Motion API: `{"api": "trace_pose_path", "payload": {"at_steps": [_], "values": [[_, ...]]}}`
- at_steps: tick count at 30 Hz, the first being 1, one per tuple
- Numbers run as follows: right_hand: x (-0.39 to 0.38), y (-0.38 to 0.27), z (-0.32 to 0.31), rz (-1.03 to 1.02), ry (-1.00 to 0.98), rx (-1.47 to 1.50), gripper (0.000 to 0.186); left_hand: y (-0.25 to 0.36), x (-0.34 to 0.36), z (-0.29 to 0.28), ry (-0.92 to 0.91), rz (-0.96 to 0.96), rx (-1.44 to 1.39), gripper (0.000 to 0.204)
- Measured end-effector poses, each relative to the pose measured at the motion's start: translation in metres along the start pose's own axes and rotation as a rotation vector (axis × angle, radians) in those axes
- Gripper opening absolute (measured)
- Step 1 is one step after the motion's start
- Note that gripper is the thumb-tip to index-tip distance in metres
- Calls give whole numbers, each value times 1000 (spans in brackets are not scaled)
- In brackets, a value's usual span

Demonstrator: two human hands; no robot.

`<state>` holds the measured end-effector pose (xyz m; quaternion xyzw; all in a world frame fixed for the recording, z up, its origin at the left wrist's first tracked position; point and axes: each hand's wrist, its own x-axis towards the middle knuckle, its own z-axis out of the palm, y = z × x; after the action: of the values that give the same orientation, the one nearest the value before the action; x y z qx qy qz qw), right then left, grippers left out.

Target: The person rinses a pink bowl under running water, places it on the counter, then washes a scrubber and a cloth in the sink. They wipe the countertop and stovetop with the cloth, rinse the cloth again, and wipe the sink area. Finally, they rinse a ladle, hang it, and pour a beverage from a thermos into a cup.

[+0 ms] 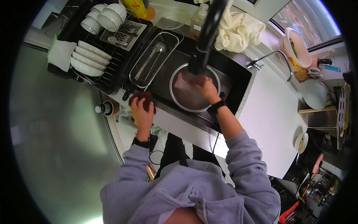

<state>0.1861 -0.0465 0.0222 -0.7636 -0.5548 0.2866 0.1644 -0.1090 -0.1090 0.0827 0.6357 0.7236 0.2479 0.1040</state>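
Observation:
A round metal basin (173, 98) with cloudy water stands in the dark sink (160, 80). In it lies a pale pink and red piece (181, 83) that looks like raw meat. My right hand (209, 90) reaches over the basin, its fingers bent together at a blurred reddish patch; what they pinch is unclear. At the sink's near left edge, my left hand (141, 115) has its fingers curled over a dark reddish-brown cloth (144, 98). Above the basin, a black faucet (203, 48) hides part of the far rim.
Left of the sink, a black dish rack (115, 76) holds white bowls (87, 61). A metal strainer basket (136, 56) hangs inside the sink. A cream cloth (240, 31) and a soap bottle (197, 22) stand behind. White counter (272, 112) extends right, toward a small bowl (301, 143).

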Motion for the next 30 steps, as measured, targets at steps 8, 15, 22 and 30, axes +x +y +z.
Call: {"api": "trace_pose_path", "payload": {"at_steps": [8,15,22,30], "values": [[44,6,118,56,-223,-85,53,30,11,-3,-236,215,-364,27],[43,21,107,-471,-190,90,38,47,27,5,-369,280,-449,25],[38,0,97,-574,-305,-676,40,49,33,18,-432,291,-410,25],[34,-5,79,-51,-931,-206,37,56,34,27,-434,261,-481,25]]}}
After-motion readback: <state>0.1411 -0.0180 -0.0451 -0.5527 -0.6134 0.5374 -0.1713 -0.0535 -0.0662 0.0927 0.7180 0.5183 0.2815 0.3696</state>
